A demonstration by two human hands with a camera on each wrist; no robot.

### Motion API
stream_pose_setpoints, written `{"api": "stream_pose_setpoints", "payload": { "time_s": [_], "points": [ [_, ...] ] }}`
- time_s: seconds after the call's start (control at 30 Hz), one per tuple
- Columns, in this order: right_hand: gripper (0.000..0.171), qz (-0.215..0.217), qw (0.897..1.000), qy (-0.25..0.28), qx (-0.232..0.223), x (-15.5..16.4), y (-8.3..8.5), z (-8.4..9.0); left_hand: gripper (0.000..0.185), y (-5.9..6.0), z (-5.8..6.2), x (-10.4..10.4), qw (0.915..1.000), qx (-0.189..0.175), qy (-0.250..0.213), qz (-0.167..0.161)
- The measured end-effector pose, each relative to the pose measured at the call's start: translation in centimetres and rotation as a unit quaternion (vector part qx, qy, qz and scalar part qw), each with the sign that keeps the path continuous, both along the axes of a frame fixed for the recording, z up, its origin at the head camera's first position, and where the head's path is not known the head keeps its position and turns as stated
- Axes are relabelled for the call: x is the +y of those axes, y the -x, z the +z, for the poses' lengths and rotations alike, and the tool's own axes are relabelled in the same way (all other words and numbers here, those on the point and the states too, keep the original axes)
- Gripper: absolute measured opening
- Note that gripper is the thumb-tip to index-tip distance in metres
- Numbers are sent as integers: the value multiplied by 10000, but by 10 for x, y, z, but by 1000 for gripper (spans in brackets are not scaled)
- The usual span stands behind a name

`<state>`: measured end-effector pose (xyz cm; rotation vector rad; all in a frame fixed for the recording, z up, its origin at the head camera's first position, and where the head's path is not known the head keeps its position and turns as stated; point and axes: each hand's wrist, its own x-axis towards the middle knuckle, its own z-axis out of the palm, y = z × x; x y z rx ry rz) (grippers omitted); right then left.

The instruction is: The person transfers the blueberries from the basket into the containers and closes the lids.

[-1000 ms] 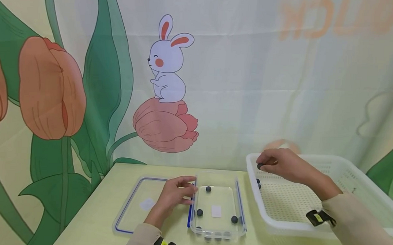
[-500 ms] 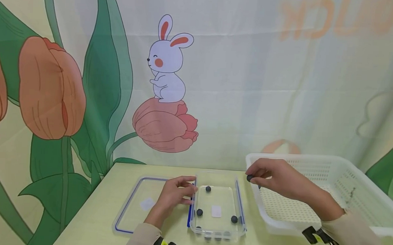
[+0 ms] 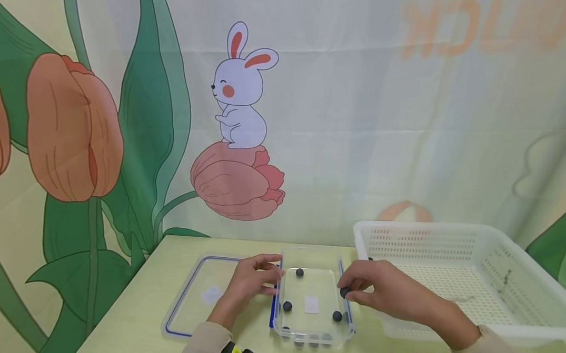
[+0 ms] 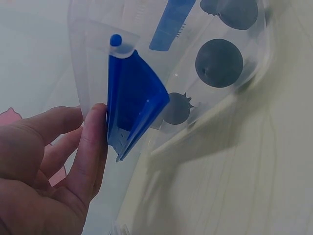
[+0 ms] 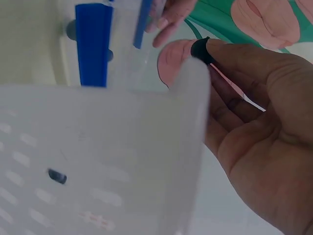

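Observation:
My right hand [image 3: 378, 286] pinches a dark, round blueberry [image 3: 345, 292] between thumb and fingertips, at the right rim of a clear plastic box [image 3: 308, 287]. Several more blueberries lie in the box, one toward the back [image 3: 300, 272] and others along its sides and front; small crown-like points show on some in the left wrist view. My left hand [image 3: 252, 283] touches the box's left wall with fairly straight fingers, beside a hanging blue locking flap [image 4: 129, 98]. In the right wrist view the pinched blueberry [image 5: 200, 50] appears beyond the basket's corner.
A white perforated basket [image 3: 489, 231] stands right of the box, with a dark blueberry [image 5: 57, 176] showing through its slots. Left of the box lies a clear lid [image 3: 183, 298] with a blue seal. A printed curtain [image 3: 337, 121] hangs behind the table.
My right hand has moved left and toward me with the blueberry, from over the basket's left rim to the box's right rim. The left hand and the box have stayed put.

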<state>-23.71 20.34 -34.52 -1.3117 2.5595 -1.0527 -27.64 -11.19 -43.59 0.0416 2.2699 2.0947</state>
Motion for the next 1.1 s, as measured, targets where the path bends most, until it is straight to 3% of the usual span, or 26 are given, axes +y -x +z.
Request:
{"api": "stream_pose_setpoints", "payload": {
  "time_s": [0.23,0.53,1.1],
  "points": [
    [18,327,9987,-354,193,-12,-6,-15,44,0,-2,-2,10000,13,-61,-32],
    [17,746,9961,-395,240,-23,-11,-25,44,-2,-2,-4,9999,31,-71,-86],
    [21,830,9941,-444,545,-28,-16,-27,44,-5,-1,-5,9999,7,-9,-105]
  ]
}}
